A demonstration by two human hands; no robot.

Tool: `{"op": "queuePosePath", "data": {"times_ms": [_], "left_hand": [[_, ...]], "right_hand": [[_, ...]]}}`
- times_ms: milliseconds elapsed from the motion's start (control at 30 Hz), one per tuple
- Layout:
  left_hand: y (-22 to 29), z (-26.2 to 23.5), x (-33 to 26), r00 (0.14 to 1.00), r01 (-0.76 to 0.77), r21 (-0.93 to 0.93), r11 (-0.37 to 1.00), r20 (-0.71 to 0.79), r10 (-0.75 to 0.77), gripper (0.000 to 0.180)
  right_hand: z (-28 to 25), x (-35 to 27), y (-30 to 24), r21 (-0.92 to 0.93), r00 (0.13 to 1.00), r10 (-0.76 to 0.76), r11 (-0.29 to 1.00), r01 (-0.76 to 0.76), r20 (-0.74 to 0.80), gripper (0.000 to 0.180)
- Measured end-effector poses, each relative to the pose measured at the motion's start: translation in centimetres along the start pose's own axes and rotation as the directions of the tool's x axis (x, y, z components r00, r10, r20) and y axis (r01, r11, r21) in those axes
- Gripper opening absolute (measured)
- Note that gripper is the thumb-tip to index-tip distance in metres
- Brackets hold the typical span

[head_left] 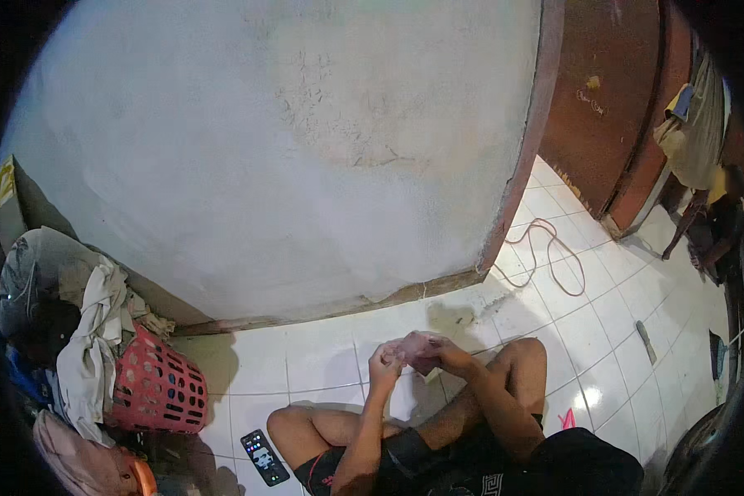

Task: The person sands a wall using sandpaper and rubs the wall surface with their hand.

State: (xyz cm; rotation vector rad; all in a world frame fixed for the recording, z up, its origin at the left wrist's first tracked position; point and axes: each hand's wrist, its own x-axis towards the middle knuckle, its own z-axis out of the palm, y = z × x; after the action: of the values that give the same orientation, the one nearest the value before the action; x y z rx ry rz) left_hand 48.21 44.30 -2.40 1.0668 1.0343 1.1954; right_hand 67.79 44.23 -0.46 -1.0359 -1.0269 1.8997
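Note:
I sit cross-legged on the tiles with both hands together in front of me. Between them is a small, flat, reddish-brown thing (422,360) with a paler, pinkish upper part. It looks thin and soft, but its kind is too small to make out. The fingers of my left hand (385,362) are closed at its left edge. My right hand (450,355) grips it from the right, its fingers partly hidden behind it. A pale corner shows just below the right hand, and I cannot tell whether it belongs to the same thing.
A phone (264,457) with its screen lit lies left of my knee. Farther left stands a red plastic basket (159,384) heaped with clothes (96,339). A bright pink thing (567,419) lies at the right, and a looped cord (557,242) near the brown door (597,99). A wall rises ahead.

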Motion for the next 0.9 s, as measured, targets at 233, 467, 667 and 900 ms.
{"op": "queuePosePath", "data": {"times_ms": [233, 467, 667, 900], "left_hand": [[-0.4, -0.6, 0.0, 0.989, 0.133, -0.123, 0.983, 0.083, -0.123, 0.028], [-2.2, -0.6, 0.2, 0.993, 0.091, -0.031, 0.995, 0.075, -0.088, 0.024], [-3.4, -0.7, 0.5, 0.999, 0.008, 0.050, 0.999, 0.039, -0.010, 0.026], [-3.0, -1.0, 0.5, 0.999, -0.024, 0.242, 0.970, 0.027, 0.018, 0.029]], "right_hand": [[0.5, 0.0, -1.3, 0.294, 0.982, -0.056, 0.956, 0.000, 0.182, 0.036], [1.9, 0.0, -2.1, 0.194, 0.956, -0.137, 0.977, 0.088, 0.258, 0.027], [1.1, 0.4, -1.2, -0.199, 0.981, -0.066, 0.975, 0.103, 0.183, 0.029], [2.1, -0.7, -1.8, 0.041, 0.995, 0.044, 0.998, -0.047, 0.088, 0.027]]}}
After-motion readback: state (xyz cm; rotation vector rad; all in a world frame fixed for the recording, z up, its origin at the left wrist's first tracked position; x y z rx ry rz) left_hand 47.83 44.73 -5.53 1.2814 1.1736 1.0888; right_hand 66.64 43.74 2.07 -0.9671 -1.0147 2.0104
